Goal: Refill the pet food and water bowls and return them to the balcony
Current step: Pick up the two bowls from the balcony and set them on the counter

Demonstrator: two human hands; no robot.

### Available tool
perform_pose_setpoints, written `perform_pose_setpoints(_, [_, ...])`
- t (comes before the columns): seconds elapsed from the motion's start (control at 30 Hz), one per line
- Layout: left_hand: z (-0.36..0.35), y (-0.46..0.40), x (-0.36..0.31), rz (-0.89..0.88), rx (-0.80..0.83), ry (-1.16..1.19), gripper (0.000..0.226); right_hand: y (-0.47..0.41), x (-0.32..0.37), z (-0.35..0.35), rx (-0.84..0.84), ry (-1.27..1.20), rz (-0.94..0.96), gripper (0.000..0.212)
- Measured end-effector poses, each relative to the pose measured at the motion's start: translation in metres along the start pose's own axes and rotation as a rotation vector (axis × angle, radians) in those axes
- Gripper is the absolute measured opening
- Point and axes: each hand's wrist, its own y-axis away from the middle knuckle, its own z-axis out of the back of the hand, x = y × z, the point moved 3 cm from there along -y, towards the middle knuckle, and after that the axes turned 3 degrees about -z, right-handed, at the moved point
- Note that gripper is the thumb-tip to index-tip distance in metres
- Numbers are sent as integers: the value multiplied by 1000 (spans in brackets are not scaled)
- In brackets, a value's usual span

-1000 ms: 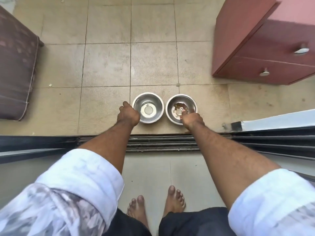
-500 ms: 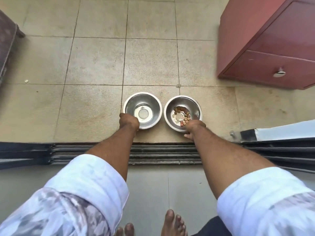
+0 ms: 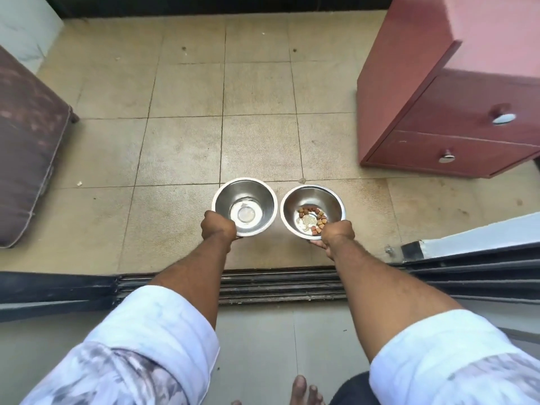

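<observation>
Barely started — our left hand (image 3: 218, 228) grips the empty-looking water bowl (image 3: 245, 206), right hand (image 3: 336, 232) the nearly empty food bowl (image 3: 312, 211) — refilling's all ahead.

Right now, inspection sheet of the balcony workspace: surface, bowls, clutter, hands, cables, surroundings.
Surface: beige tiled balcony floor, stained and dusty, beyond a dark sliding-door track.
Job's things: left steel bowl, no food, pale residue at the bottom; right steel bowl, a few brown kibble pieces and crumbs. Neither looks refilled.
Clutter: small crumbs and specks on the tiles.
Hands: left hand grips the left bowl's near rim; right hand grips the right bowl's near rim, fingers under it.
Cables: nothing seen.
Surroundings: red drawer cabinet at right, brown cushion at left, bare toes at the bottom edge.
</observation>
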Motion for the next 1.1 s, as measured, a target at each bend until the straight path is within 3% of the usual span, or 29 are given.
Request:
perform_pose_setpoints(0.63, [318, 326, -254, -142, 88, 118, 37, 409, 228, 239, -23, -307, 102, 34])
perform_pose_setpoints(0.87, [422, 429, -302, -208, 133, 108, 33, 536, 261, 320, -16, -443, 104, 44])
perform_pose_setpoints(1.1, [476, 491, -351, -381, 168, 46, 30, 624, 272, 378, -117, -463, 200, 45])
